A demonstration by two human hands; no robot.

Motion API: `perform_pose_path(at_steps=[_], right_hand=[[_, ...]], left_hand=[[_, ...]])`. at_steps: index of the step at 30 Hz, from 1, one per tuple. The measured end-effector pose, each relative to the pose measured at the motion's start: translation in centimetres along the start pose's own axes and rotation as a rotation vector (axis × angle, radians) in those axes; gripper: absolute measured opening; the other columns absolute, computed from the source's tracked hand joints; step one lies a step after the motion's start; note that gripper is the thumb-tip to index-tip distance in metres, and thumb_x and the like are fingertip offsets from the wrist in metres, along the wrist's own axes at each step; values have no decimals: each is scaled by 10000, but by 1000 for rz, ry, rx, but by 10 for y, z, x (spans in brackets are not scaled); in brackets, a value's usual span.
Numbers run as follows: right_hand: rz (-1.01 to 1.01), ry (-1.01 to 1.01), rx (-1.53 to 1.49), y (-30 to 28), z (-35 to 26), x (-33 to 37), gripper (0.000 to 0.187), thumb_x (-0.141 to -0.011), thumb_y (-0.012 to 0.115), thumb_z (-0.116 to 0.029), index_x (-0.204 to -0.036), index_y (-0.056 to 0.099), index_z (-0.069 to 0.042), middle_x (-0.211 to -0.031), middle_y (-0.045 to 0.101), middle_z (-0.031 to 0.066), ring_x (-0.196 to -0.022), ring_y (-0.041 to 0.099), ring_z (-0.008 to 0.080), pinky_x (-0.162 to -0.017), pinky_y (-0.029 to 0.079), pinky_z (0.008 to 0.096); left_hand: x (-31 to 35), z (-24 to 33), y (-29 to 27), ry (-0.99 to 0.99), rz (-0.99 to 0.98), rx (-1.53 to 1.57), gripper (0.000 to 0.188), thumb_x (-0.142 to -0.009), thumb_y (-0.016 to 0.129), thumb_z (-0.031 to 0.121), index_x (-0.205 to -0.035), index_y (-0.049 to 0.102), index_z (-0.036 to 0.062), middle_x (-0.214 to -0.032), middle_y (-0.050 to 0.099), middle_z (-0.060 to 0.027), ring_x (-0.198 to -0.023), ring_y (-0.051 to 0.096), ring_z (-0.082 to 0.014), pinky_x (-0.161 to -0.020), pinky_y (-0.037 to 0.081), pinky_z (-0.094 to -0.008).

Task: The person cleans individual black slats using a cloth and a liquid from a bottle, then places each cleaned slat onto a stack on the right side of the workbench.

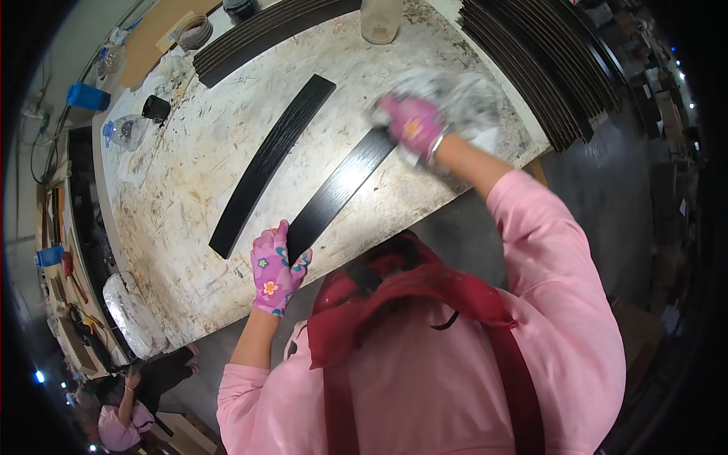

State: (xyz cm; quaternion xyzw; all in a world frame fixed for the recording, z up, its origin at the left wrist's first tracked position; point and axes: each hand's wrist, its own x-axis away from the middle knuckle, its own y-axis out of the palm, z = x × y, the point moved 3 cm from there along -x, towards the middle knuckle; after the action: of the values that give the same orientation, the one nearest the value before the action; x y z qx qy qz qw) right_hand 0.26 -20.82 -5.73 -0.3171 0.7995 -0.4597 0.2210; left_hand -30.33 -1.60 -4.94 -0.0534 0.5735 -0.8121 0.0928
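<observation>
My left hand (277, 269), in a pink flowered glove, grips the near end of a black wood-grained slat (345, 182) that lies slantwise on the worn white table. At the slat's far end is my right hand (413, 125), in a matching glove and blurred by motion. It is closed on a crumpled white-and-grey rag (474, 106), also smeared, which spreads to the right over the tabletop. A second black slat (273, 167), slightly curved, lies to the left, apart from both hands.
Stacked dark slats (265, 34) line the table's back edge, beside a cloudy container (381, 21). A larger stack (538, 68) stands at the right. A plastic bottle (125, 133), black cup (156, 108) and wrapped bundle (133, 315) sit leftward. Another person (125, 417) is at lower left.
</observation>
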Motion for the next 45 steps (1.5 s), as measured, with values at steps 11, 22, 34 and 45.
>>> perform_pose_path(at_steps=[11,22,34,45], right_hand=[[91,240,141,-59,132,-25,387,-842,534,-198,-1224,550,-133,-1141,623,160,-1064,583,365,-935,455,431],[218,226,-58,-48,102,8,408,-856,611,-210,-1235,542,-77,-1132,609,215,-1044,580,378,-921,461,395],[56,258,-114,-42,67,15,470,-805,636,-146,-1248,512,-47,-1216,570,193,-1049,567,381,-905,452,416],[193,238,-82,-30,69,20,385,-781,647,-127,-1136,521,-46,-1044,602,227,-932,597,403,-778,482,458]], left_hand=[[-5,7,-16,-114,-162,-43,729,-698,745,367,-1287,491,21,-1081,554,-177,-997,525,-349,-831,422,-443],[-172,95,15,-14,-83,546,258,-883,642,214,-1048,625,17,-905,633,-66,-811,603,-205,-750,484,-312],[-285,113,72,-294,-615,1011,61,-859,633,62,-853,583,29,-749,571,4,-625,541,-83,-599,499,-220],[-291,114,67,-321,-689,965,72,-855,625,45,-818,583,1,-704,574,-33,-593,568,-97,-541,493,-223]])
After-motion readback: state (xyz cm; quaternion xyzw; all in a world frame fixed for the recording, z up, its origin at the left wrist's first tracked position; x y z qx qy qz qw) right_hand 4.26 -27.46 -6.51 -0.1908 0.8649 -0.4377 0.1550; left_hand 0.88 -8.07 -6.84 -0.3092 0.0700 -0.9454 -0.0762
